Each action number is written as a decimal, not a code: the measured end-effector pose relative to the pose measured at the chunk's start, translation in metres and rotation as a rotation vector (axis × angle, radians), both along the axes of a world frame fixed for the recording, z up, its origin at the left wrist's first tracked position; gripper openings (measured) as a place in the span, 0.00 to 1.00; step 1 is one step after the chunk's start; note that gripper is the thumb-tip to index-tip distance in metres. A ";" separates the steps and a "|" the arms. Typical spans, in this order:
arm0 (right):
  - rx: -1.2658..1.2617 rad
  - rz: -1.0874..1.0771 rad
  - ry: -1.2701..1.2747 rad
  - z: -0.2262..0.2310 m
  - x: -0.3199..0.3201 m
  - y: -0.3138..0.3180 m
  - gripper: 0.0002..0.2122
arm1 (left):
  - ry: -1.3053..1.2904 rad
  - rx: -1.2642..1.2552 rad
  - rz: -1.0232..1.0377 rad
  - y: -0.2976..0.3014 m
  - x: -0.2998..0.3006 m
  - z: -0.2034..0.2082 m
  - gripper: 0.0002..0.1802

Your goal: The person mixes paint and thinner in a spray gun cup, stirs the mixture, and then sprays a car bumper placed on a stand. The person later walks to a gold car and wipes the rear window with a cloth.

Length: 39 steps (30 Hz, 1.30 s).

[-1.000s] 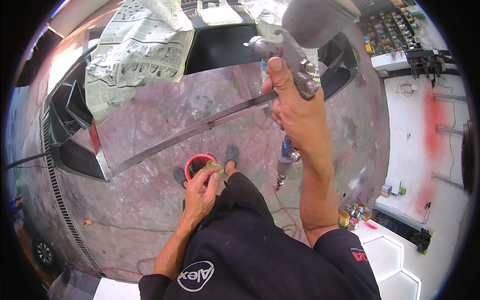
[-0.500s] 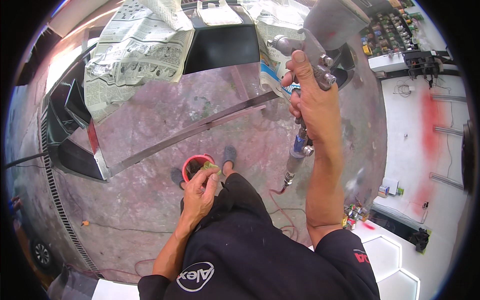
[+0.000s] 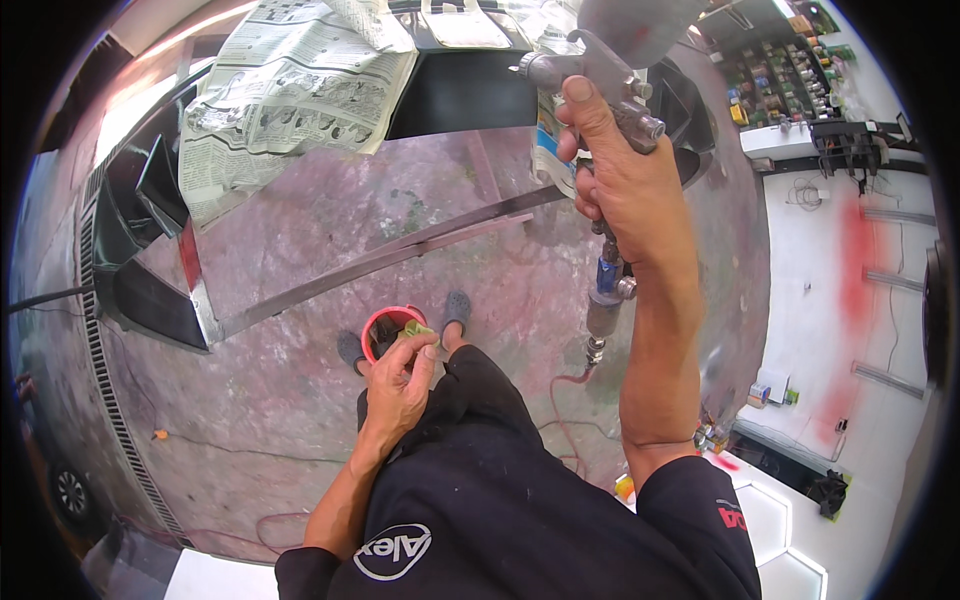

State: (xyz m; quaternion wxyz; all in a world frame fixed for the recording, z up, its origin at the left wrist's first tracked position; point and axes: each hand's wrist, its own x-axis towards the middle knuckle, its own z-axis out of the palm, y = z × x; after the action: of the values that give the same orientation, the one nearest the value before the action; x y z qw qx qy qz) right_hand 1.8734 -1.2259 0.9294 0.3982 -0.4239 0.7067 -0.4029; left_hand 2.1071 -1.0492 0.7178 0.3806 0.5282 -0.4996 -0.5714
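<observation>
While gripping a metal spray gun (image 3: pixel 600 85) raised at upper centre, right hand (image 3: pixel 625 180) fingers wrapped tight around its handle, left hand (image 3: pixel 395 385) fingers pinching a green cloth (image 3: pixel 415 330) over a red cup (image 3: pixel 385 325), newspaper-masked black car panel (image 3: pixel 460 90) ahead, stained floor (image 3: pixel 300 400) below

A: The spray gun (image 3: pixel 600 85) at twelve o'clock?
B: Dull silver metal, with a blue fitting below the grip.
A: And the cup (image 3: pixel 390 330) near the centre?
B: Red rim, with something green inside.
A: The floor (image 3: pixel 300 400)?
B: Grey, mottled pink. The newspaper (image 3: pixel 290 100) at eleven o'clock is white with black print.
</observation>
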 end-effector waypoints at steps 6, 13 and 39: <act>-0.105 0.138 0.006 -0.005 0.023 -0.003 0.31 | -0.004 0.000 0.013 0.004 0.004 -0.004 0.13; -0.004 0.122 -0.116 0.005 0.025 -0.004 0.29 | 0.010 0.009 0.031 0.008 0.007 -0.010 0.13; 0.004 -0.213 -0.228 -0.062 -0.054 0.051 0.25 | -0.068 0.002 -0.096 -0.003 -0.010 0.008 0.13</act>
State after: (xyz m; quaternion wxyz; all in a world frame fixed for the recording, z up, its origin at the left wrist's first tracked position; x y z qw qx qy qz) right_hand 1.8191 -1.1745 0.8676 0.4319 -0.2973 0.6986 -0.4869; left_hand 2.0968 -1.0523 0.7262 0.3349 0.5234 -0.5363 -0.5711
